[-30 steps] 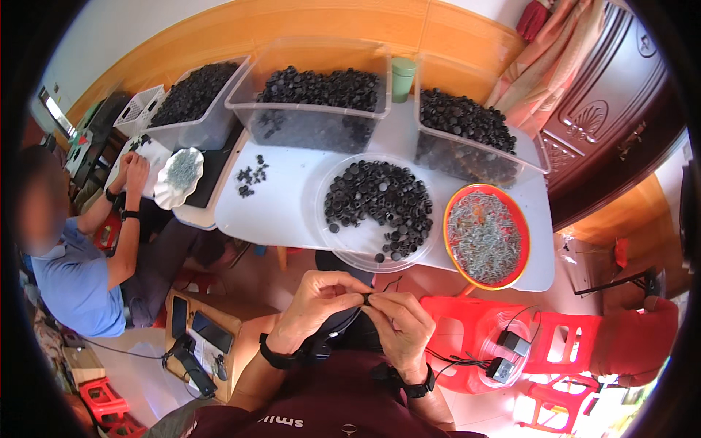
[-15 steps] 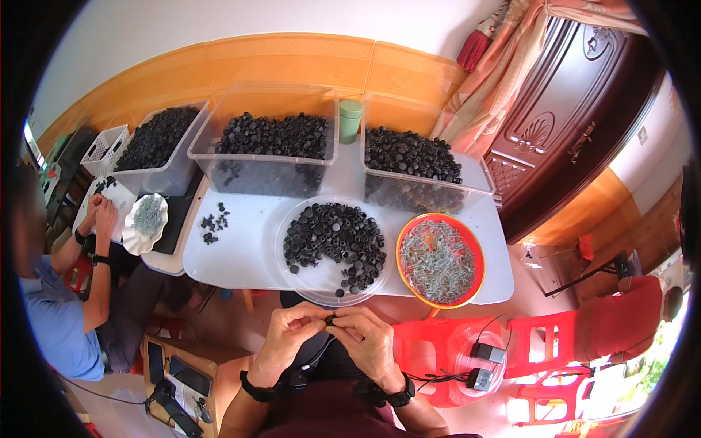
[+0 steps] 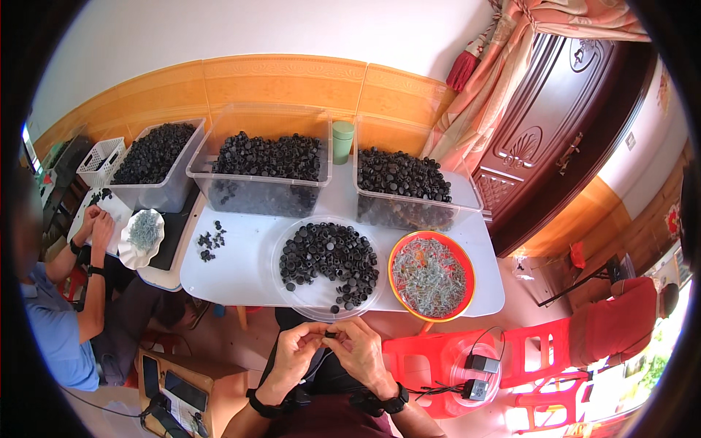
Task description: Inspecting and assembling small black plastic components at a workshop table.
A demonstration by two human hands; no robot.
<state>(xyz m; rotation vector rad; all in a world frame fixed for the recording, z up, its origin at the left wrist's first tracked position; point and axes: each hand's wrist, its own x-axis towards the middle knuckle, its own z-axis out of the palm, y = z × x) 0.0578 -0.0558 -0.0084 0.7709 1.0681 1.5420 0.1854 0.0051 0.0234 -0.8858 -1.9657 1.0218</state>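
Note:
Just off the near edge of the table, my left hand and my right hand meet fingertip to fingertip. Both are closed in a pinch on a small black plastic part, mostly covered by the fingers. Beyond them, a clear round tray bears a heap of black plastic caps, some solid-topped and some ring-like. To its right stands a red bowl with a yellow rim, filled with thin silvery metal pieces, possibly screws.
Behind the tray, clear bins hold black caps, with a green canister between them. Loose black bits lie at left. A co-worker in blue sits far left near a white scalloped bowl. Red stools stand right.
The table and bins sit lower in the picture as my view tilts up a little. My hands stay joined around the black part, fingers slightly shifted.

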